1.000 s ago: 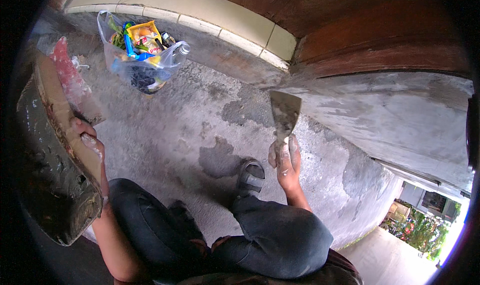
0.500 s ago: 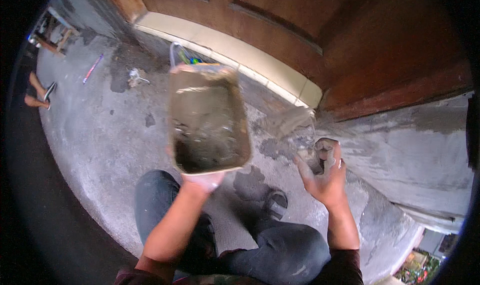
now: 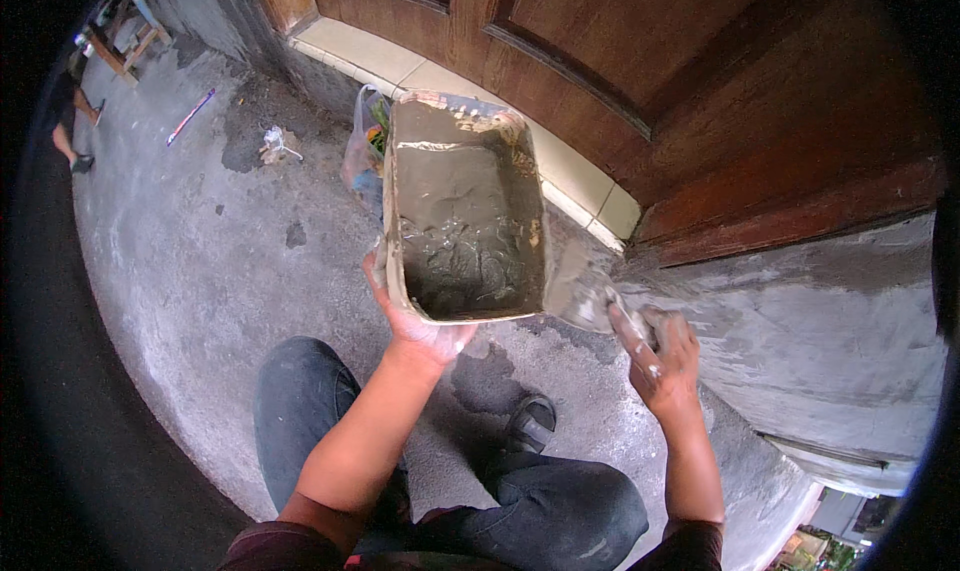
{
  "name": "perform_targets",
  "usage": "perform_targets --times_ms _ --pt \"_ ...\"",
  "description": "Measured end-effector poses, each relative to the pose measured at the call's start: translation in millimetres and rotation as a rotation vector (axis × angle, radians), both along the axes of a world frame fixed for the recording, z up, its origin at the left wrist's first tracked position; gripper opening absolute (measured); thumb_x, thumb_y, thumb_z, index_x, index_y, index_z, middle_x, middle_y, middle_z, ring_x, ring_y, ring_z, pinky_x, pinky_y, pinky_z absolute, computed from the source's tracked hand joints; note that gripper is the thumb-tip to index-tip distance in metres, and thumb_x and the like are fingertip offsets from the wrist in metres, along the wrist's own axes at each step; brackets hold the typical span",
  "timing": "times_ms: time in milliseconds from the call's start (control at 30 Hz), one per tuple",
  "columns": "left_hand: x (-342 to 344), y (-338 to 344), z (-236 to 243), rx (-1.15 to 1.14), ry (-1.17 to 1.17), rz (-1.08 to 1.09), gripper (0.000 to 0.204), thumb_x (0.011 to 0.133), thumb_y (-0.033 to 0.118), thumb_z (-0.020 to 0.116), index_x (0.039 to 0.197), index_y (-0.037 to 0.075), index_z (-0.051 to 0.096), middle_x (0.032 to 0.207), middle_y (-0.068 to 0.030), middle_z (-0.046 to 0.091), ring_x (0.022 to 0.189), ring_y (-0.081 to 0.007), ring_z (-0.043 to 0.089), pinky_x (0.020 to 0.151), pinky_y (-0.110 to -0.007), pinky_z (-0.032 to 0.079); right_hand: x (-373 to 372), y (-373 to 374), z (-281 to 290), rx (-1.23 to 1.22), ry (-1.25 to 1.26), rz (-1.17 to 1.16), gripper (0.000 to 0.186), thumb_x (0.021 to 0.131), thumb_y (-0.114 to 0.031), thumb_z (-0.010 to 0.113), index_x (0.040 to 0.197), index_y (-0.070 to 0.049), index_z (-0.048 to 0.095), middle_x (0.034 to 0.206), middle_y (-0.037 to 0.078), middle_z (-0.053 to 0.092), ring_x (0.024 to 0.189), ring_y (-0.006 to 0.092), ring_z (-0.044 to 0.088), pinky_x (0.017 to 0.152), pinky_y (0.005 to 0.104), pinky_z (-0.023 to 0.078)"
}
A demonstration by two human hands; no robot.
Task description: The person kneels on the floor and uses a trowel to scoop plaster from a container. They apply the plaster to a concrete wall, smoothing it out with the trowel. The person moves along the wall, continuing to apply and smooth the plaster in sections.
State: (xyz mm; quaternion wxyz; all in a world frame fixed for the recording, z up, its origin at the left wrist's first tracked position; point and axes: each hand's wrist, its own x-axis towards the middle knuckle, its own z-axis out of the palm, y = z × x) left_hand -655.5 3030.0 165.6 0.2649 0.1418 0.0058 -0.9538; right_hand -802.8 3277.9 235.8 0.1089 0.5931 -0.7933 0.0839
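My left hand (image 3: 425,333) supports a rectangular tub (image 3: 393,211) from beneath, its thumb up along the side wall. Wet grey mortar (image 3: 450,196) coats the inside of the tub, with a darker, glossy pool at the near end. In my right hand (image 3: 660,356), smeared with mortar, is a trowel whose flat, mortar-coated blade (image 3: 580,296) points toward the tub's near right corner. My curled fingers hide most of its handle.
Ahead, a brown wooden door (image 3: 590,61) stands above a tiled sill (image 3: 390,56). A grey plastered wall (image 3: 800,321) runs along the right. Beside the tub sits a plastic bag (image 3: 362,156). Crumpled litter (image 3: 278,146) and a thin stick (image 3: 190,118) lie on the concrete floor. Another person's leg (image 3: 65,141) shows far left.
The tub has moved right and slightly up in the view, closer to the trowel. My right hand has turned and lowered slightly, and the trowel's blade now lies beside the tub's corner.
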Motion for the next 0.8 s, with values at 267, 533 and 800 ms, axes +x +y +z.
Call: perform_targets --times_ms 267,533,800 --pt "59 -61 7 -0.147 0.115 -0.017 0.064 0.095 0.056 0.049 0.140 0.010 0.052 0.143 -0.0120 0.054 0.130 -0.0331 0.051 0.112 -0.052 0.039 15 47 -49 -0.034 -0.524 -0.284 0.044 0.093 -0.009 0.063 0.135 -0.006 0.056 0.112 0.024 0.063 0.103 0.0400 0.063 0.090 0.0463 0.050" --pt "101 -101 -19 -0.396 -0.145 0.111 0.061 0.097 0.045 0.051 0.145 0.007 0.046 0.150 -0.0138 0.046 0.138 -0.0336 0.042 0.118 -0.050 0.030 65 3 -130 -0.450 -1.453 -0.748 0.048 0.102 -0.008 0.050 0.146 -0.004 0.032 0.089 0.002 0.051 0.068 0.0095 0.047 0.060 0.0270 0.044" --pt "98 -96 4 -0.120 -0.175 0.226 0.081 0.087 0.050 0.064 0.152 0.008 0.037 0.158 -0.0169 0.033 0.145 -0.0388 0.029 0.120 -0.056 0.021 31 7 -35 -0.067 -0.656 -0.544 0.045 0.095 -0.008 0.057 0.139 -0.002 0.049 0.104 0.023 0.066 0.083 0.0327 0.069 0.075 0.0394 0.054"
